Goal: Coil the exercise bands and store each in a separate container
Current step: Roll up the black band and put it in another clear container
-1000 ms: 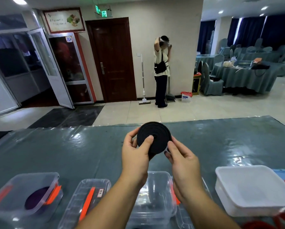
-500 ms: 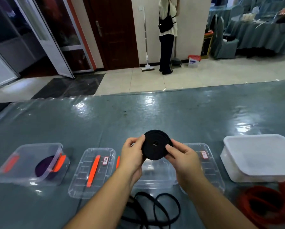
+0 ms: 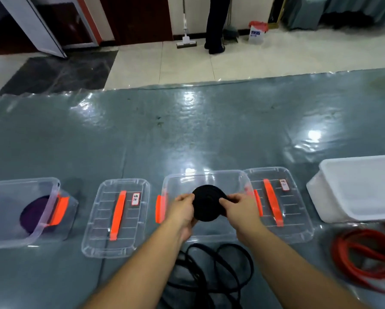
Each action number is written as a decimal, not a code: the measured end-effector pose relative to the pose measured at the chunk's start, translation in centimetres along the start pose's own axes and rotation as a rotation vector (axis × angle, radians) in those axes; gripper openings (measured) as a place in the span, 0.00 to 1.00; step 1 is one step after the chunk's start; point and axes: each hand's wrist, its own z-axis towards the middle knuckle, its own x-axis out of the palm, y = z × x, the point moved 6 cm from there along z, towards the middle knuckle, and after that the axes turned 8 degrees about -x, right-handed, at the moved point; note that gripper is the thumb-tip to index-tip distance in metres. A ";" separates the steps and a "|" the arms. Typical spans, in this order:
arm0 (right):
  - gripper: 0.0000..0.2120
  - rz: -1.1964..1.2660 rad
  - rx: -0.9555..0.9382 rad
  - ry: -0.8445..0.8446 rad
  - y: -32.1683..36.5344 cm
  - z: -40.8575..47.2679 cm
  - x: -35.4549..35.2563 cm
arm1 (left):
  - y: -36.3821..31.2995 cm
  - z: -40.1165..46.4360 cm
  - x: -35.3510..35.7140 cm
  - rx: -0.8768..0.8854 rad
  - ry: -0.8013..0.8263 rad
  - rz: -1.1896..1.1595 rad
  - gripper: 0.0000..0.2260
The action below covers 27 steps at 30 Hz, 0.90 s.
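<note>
Black coiled band sits pinched between my left hand and right hand, both grasping its edges, held over the open clear container at mid-table.

1 view only, head cam, wide-angle, so no overlap with another view. It sits above the near edge of the table and looks forward and steeply down. Both forearms enter from the bottom edge; left hand and right hand sit close, low centre. Top of frame reaches the floor beyond the table's far edge.
</note>
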 end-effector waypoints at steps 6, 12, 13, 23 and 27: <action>0.05 -0.175 0.117 0.011 -3.3 2.9 2.0 | 0.5 4.7 -0.8 0.066 -0.140 0.394 0.08; 0.09 -0.296 0.194 0.079 -5.9 6.2 3.0 | 1.4 7.9 -0.6 -0.013 -0.143 0.591 0.08; 0.09 -0.322 0.202 0.093 -6.2 6.8 3.3 | 1.3 8.3 -0.6 -0.016 -0.149 0.637 0.08; 0.11 -0.253 0.280 0.072 -9.6 9.5 4.8 | 1.7 10.7 -0.3 0.033 -0.181 0.665 0.03; 0.11 -0.239 0.269 0.050 -9.5 9.7 4.8 | 1.6 11.0 -0.1 0.059 -0.178 0.634 0.03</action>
